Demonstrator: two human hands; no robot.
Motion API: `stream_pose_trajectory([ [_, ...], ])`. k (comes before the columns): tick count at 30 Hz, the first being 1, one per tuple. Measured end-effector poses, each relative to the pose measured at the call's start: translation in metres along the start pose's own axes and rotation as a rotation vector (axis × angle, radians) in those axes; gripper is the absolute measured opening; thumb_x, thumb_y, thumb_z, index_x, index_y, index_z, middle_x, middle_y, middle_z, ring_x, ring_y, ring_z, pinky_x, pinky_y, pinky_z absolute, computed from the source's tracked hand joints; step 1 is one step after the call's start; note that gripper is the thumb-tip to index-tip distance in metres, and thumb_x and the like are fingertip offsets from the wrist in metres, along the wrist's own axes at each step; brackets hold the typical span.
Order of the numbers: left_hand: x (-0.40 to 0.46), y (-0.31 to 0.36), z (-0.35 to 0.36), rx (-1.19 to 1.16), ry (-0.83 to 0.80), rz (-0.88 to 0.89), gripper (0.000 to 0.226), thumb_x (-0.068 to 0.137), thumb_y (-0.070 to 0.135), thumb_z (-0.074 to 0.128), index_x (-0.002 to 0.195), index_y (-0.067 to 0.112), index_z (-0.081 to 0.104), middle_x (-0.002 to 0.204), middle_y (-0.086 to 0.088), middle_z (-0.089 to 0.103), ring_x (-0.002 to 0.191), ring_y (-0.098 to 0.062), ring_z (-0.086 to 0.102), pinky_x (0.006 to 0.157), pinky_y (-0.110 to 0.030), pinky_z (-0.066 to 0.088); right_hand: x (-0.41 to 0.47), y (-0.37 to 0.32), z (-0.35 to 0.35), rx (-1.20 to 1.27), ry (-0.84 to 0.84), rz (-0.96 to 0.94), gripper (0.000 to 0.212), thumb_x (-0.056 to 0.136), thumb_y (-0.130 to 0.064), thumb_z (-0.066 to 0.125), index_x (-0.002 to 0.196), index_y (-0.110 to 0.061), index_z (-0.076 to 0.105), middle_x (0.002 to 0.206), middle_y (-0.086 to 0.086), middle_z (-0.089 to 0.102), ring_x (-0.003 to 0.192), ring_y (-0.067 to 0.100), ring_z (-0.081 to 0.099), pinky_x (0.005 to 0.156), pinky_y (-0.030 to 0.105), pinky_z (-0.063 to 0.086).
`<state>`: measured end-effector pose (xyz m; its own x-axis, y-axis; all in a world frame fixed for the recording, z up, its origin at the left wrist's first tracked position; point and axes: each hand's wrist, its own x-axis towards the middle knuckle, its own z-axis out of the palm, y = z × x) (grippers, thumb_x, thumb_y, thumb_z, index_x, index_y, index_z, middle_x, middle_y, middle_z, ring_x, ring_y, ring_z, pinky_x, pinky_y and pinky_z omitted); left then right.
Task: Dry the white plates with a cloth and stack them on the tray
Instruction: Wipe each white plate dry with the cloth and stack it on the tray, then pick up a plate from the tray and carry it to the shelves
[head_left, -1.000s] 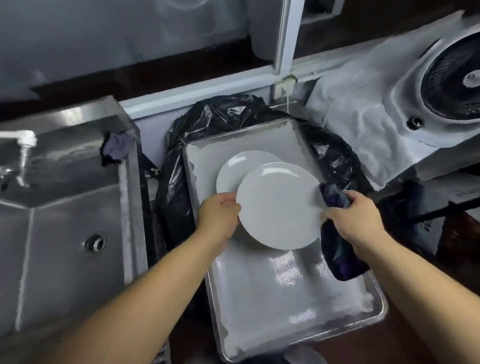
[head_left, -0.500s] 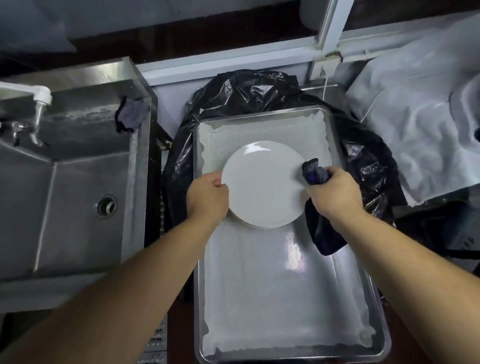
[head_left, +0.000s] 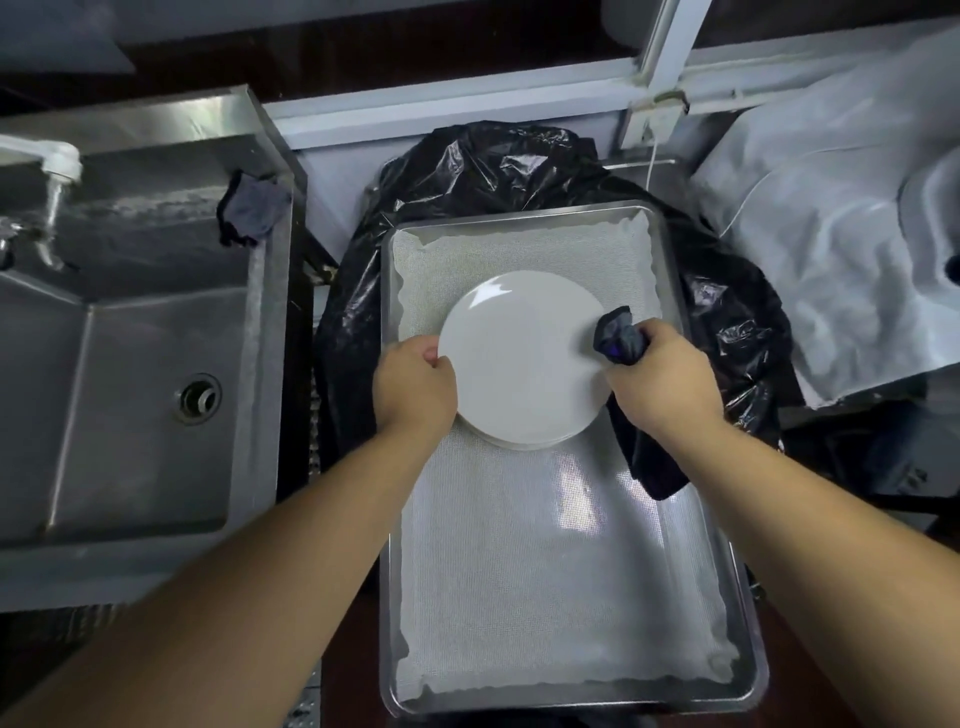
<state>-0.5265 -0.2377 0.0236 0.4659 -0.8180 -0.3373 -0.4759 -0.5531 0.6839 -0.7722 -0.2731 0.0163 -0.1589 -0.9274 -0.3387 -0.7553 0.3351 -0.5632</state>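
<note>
Hiding the lower plate's face, top plate in left grip; right grip clutches cloth.

Plate: plain white, glossy, no pattern; a second white rim shows just beneath it. Cloth: dark navy to black with a purple tint in the folds. Tray: silver-grey metal. Tray liner: pale grey-white with a fine mesh pattern. Bag under the tray: glossy black. Sink: dull grey steel with a dark drain. Rag on the sink edge: dark blue-grey. Tap: white. Sheet at the right: crumpled white.
</note>
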Motion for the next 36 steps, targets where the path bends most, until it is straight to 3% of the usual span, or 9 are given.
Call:
stream_pose_trajectory([
  [3,0.0,-0.002,-0.003,-0.034,-0.014,-0.038,0.034,0.097,0.009,0.056,0.119,0.024,0.077,0.115,0.003,0.074,0.097,-0.02,0.07,0.082,-0.036,0.061,-0.004,0.006,-0.005,0.034,-0.014,0.008,0.016,0.089,-0.03,0.067,0.103,-0.026,0.059,0.085,-0.01,0.061,0.08,0.022,0.06,0.067,0.035,0.043],
  [8,-0.021,-0.006,-0.016,-0.12,-0.042,-0.008,0.041,0.096,0.009,0.06,0.076,0.044,0.067,0.095,0.008,0.071,0.08,-0.013,0.063,0.076,-0.032,0.056,-0.024,0.017,-0.024,0.092,0.04,0.113,0.031,0.088,-0.038,0.071,0.106,-0.022,0.051,0.086,-0.006,0.061,0.073,0.012,0.056,0.058,0.031,0.04],
  [13,-0.066,-0.01,-0.028,-0.164,-0.152,-0.011,0.032,0.1,0.022,0.063,0.13,0.032,0.069,0.116,0.008,0.071,0.093,-0.008,0.068,0.072,-0.024,0.055,-0.063,0.016,-0.04,0.281,0.023,0.178,0.026,0.082,-0.031,0.076,0.098,-0.019,0.059,0.089,0.001,0.069,0.077,0.018,0.064,0.064,0.033,0.046],
  [17,-0.111,-0.005,-0.035,-0.177,-0.281,-0.015,0.031,0.099,0.025,0.06,0.126,0.035,0.069,0.107,0.008,0.074,0.083,-0.015,0.072,0.069,-0.027,0.06,-0.104,0.004,-0.04,0.598,-0.153,0.242,0.02,0.082,-0.017,0.083,0.092,-0.011,0.066,0.084,0.011,0.074,0.07,0.026,0.069,0.067,0.037,0.057],
  [21,-0.145,-0.01,-0.039,-0.345,-0.601,-0.17,0.029,0.096,0.043,0.064,0.121,0.032,0.071,0.114,0.007,0.078,0.105,-0.017,0.075,0.099,-0.04,0.061,-0.144,-0.02,-0.03,0.999,-0.434,0.332,0.023,0.088,-0.004,0.079,0.107,0.0,0.067,0.084,0.023,0.072,0.064,0.03,0.071,0.06,0.037,0.061],
  [23,-0.16,-0.017,-0.045,-0.52,-0.724,-0.247,0.029,0.104,0.046,0.06,0.121,0.028,0.073,0.118,0.004,0.079,0.108,-0.016,0.074,0.09,-0.029,0.06,-0.161,-0.033,-0.02,1.054,-0.483,0.334,0.024,0.089,-0.008,0.08,0.107,-0.002,0.066,0.086,0.024,0.073,0.066,0.031,0.072,0.062,0.038,0.062],
  [27,-0.17,-0.047,-0.061,-0.79,-0.646,-0.339,0.033,0.103,0.032,0.067,0.131,0.016,0.07,0.123,-0.009,0.078,0.122,-0.031,0.07,0.095,-0.033,0.056,-0.186,-0.057,0.004,1.176,-0.497,0.335,0.023,0.096,-0.013,0.073,0.114,-0.001,0.069,0.099,0.026,0.078,0.08,0.035,0.077,0.07,0.043,0.065],
  [30,-0.167,-0.078,-0.085,-0.839,-0.622,-0.386,0.041,0.096,0.026,0.075,0.132,0.008,0.069,0.123,-0.015,0.077,0.124,-0.035,0.069,0.103,-0.042,0.052,-0.2,-0.075,0.025,1.273,-0.493,0.394,0.032,0.099,-0.02,0.068,0.126,-0.004,0.07,0.116,0.026,0.077,0.106,0.04,0.076,0.094,0.052,0.061],
  [36,-0.153,-0.125,-0.139,-0.871,-0.515,-0.364,0.043,0.092,0.0,0.075,0.128,0.022,0.067,0.116,-0.009,0.079,0.103,-0.031,0.077,0.083,-0.049,0.064,-0.217,-0.102,0.069,1.201,-0.573,0.434,0.041,0.094,-0.04,0.063,0.118,-0.01,0.079,0.118,0.018,0.078,0.108,0.035,0.076,0.105,0.051,0.055],
])
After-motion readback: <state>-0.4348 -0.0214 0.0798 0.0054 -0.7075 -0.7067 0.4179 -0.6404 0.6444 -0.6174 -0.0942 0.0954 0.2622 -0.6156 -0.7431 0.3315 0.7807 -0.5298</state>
